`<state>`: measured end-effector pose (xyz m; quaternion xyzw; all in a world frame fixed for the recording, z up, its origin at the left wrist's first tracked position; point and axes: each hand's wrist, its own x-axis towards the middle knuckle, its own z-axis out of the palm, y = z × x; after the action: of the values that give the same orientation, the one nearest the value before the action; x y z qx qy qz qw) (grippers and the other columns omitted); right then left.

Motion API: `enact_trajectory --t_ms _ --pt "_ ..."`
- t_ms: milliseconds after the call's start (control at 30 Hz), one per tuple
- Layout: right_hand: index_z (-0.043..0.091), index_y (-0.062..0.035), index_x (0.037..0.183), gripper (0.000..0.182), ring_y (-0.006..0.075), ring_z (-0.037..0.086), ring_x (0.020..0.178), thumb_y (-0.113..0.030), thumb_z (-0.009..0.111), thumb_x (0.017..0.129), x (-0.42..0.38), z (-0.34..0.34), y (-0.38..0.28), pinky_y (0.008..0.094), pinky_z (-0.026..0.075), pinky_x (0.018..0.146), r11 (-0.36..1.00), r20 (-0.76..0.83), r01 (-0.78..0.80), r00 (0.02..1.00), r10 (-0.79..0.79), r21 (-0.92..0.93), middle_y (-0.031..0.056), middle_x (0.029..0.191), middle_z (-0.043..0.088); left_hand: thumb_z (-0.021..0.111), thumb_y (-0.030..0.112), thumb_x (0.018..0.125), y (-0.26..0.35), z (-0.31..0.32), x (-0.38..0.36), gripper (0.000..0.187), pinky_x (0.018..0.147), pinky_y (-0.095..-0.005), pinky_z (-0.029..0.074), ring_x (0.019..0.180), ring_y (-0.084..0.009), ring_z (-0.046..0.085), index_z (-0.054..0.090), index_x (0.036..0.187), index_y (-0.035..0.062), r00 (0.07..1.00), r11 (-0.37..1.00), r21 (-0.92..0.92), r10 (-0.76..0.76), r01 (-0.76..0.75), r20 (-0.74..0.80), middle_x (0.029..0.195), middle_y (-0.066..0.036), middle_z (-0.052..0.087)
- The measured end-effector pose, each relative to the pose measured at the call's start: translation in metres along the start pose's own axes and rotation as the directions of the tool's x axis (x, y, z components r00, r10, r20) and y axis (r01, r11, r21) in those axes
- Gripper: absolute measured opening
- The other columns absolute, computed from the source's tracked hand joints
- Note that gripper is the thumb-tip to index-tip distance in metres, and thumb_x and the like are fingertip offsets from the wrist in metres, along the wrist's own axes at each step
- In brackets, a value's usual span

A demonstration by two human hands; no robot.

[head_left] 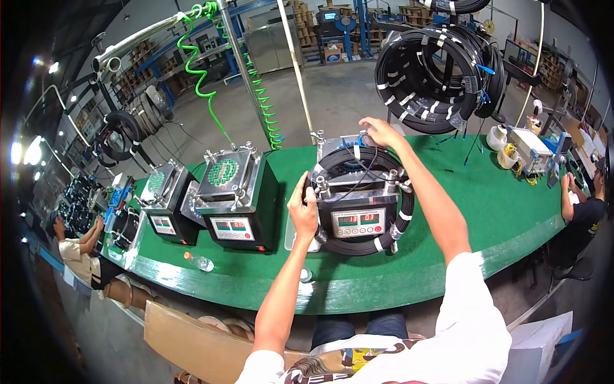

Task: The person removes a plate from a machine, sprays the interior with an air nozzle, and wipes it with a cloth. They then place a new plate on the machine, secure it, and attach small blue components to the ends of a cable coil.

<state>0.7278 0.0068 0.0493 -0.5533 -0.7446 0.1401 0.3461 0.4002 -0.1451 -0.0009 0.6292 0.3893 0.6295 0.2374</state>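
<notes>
A large coil of black cable [405, 221], wrapped with white ties, hangs around the front of a machine [327, 221] whose red display is lit. My left hand [303, 208] is closed around the coil's left side. My right hand [382, 134] reaches over the coil to the machine's back right corner. Its fingers bend down there beside a small blue part [364, 133]; what they pinch is hidden. Thin black leads loop across the metal top plate. Clamp knobs [323, 185] stand up at the plate's front corners.
Two similar machines [233, 205] [161, 198] stand to the left on the green bench [294, 281]. A small bottle [199, 262] lies near the front edge. More cable coils [425, 80] hang behind at right. Co-workers sit at the far left [80, 246] and far right [585, 211].
</notes>
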Motion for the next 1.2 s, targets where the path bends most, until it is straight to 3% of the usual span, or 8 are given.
enact_trajectory --t_ms 233,433,600,700,833,900,967,1200 --pt "0.059 0.0006 0.137 0.054 0.0262 0.055 0.131 -0.043 0.043 0.109 -0.145 -0.008 -0.076 0.0341 0.038 0.112 0.939 -0.298 -0.048 0.942 0.156 0.341 0.0177 0.138 0.062 0.059 0.025 0.100 0.006 0.003 -0.003 0.039 0.099 -0.0418 0.049 0.112 -0.0352 0.063 0.064 0.129 -0.0015 0.985 0.986 0.098 0.146 -0.137 -0.087 0.123 -0.021 0.064" --pt "0.059 -0.0018 0.139 0.041 0.0309 0.060 0.127 -0.025 0.048 0.106 -0.210 0.024 -0.112 0.0371 0.042 0.110 0.962 -0.631 0.016 0.758 0.166 0.271 0.0184 0.135 0.064 0.057 0.026 0.101 -0.004 -0.006 0.005 0.037 0.094 -0.0365 0.049 0.109 -0.0235 0.063 0.068 0.118 -0.0057 1.000 0.998 -0.064 -0.013 0.012 -0.014 0.114 -0.015 0.067" --pt "0.065 -0.0087 0.133 0.039 0.0334 0.068 0.110 -0.007 0.048 0.098 -0.208 0.037 -0.119 0.0401 0.052 0.093 0.976 -0.747 -0.073 0.634 0.203 0.204 0.0164 0.126 0.069 0.034 0.055 0.108 -0.020 -0.034 0.067 0.075 0.074 -0.0345 0.051 0.074 -0.0183 0.069 0.076 0.086 -0.0029 0.953 0.971 -0.080 -0.203 0.225 0.224 0.082 -0.011 0.076" --pt "0.065 -0.0077 0.133 0.039 0.0336 0.068 0.108 -0.006 0.047 0.098 -0.209 0.037 -0.115 0.0406 0.053 0.092 0.984 -0.748 -0.034 0.645 0.157 0.178 0.0165 0.126 0.069 0.051 0.050 0.106 -0.035 -0.019 0.105 0.050 0.070 -0.0278 0.048 0.070 -0.0128 0.064 0.068 0.107 0.0030 0.858 0.886 -0.131 -0.381 0.446 0.343 0.068 -0.002 0.065" --pt "0.065 -0.0057 0.133 0.040 0.0342 0.068 0.107 -0.006 0.046 0.098 -0.208 0.036 -0.116 0.0413 0.052 0.092 0.990 -0.760 -0.020 0.638 0.122 0.142 0.0172 0.126 0.069 0.061 0.049 0.100 -0.072 0.032 0.150 0.045 0.087 -0.0353 0.042 0.093 -0.0083 0.054 0.058 0.130 0.0158 0.701 0.651 -0.273 -0.603 0.708 0.380 0.108 0.003 0.068" --pt "0.064 -0.0023 0.132 0.039 0.0344 0.068 0.112 -0.007 0.046 0.099 -0.209 0.037 -0.114 0.0411 0.052 0.095 0.982 -0.739 -0.040 0.654 0.164 0.182 0.0179 0.128 0.069 0.062 0.046 0.101 -0.095 0.051 0.169 0.037 0.097 -0.0399 0.038 0.116 -0.0142 0.053 0.064 0.125 0.0177 0.611 0.539 -0.301 -0.610 0.787 0.505 0.121 0.005 0.070" --pt "0.064 -0.0008 0.132 0.038 0.0344 0.067 0.114 -0.007 0.045 0.099 -0.209 0.039 -0.112 0.0410 0.051 0.097 0.975 -0.728 -0.050 0.657 0.195 0.216 0.0184 0.129 0.068 0.063 0.045 0.100 -0.103 0.065 0.173 0.037 0.102 -0.0424 0.035 0.118 -0.0131 0.053 0.065 0.127 0.0207 0.651 0.498 -0.430 -0.477 0.753 0.590 0.124 0.007 0.070" --pt "0.064 0.0008 0.132 0.038 0.0351 0.067 0.115 -0.008 0.045 0.100 -0.209 0.039 -0.113 0.0409 0.051 0.098 0.980 -0.740 -0.046 0.649 0.177 0.194 0.0189 0.129 0.068 0.085 0.033 0.084 -0.113 0.089 0.190 0.026 0.070 -0.0355 0.047 0.072 -0.0129 0.059 0.068 0.083 0.0133 0.619 0.487 -0.389 -0.680 0.782 0.393 0.078 0.002 0.068"
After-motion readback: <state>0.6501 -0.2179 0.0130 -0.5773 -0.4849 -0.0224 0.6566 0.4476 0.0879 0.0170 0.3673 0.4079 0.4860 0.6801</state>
